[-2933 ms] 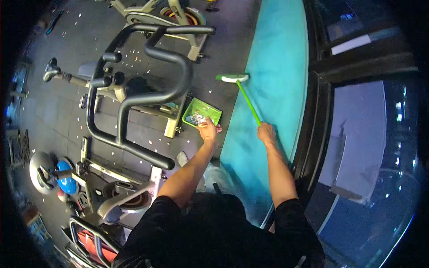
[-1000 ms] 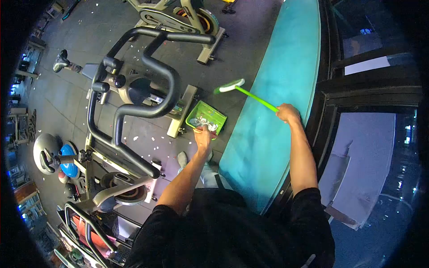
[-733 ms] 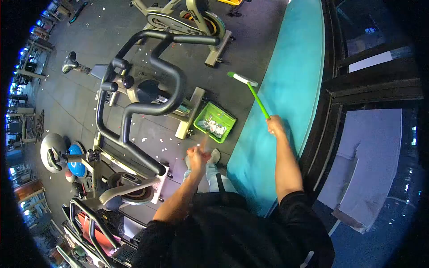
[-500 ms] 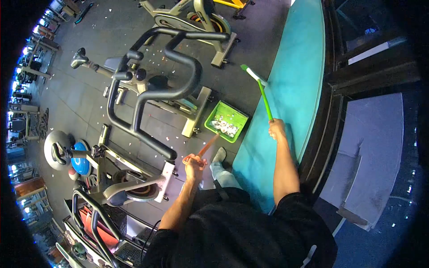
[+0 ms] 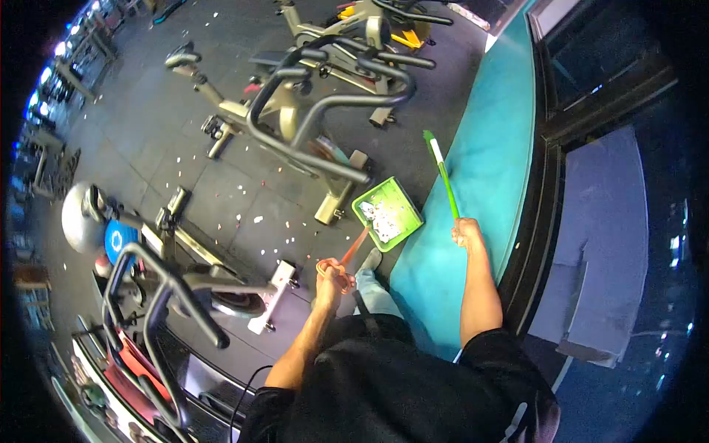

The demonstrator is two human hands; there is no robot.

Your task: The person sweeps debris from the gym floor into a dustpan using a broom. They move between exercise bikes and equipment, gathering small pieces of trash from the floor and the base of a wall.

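My left hand (image 5: 332, 279) is closed around an orange strap (image 5: 356, 247) with looped coils at the fist. Its far end reaches the near edge of a green plastic tray (image 5: 408, 235), where I cannot see how it is fastened. White scraps of paper (image 5: 382, 224) lie inside the tray. In my right hand (image 5: 467, 232), closed as well, is the end of a green-handled broom (image 5: 447, 184). The broom's white head and green bristles point away from me, over the edge of the teal strip, apart from the tray.
Exercise bikes (image 5: 336, 199) stand ahead and to the left on the dark floor (image 5: 229, 173), with white scraps scattered among them. A teal padded strip (image 5: 480, 177) runs along the dark window frame at right. A silver ball (image 5: 83, 218) and a blue ball (image 5: 120, 240) sit far left.
The view has swung, so the bikes appear further right. Both hands keep their holds. The tray and strap sit slightly further right in view, and the broom looks steeper.
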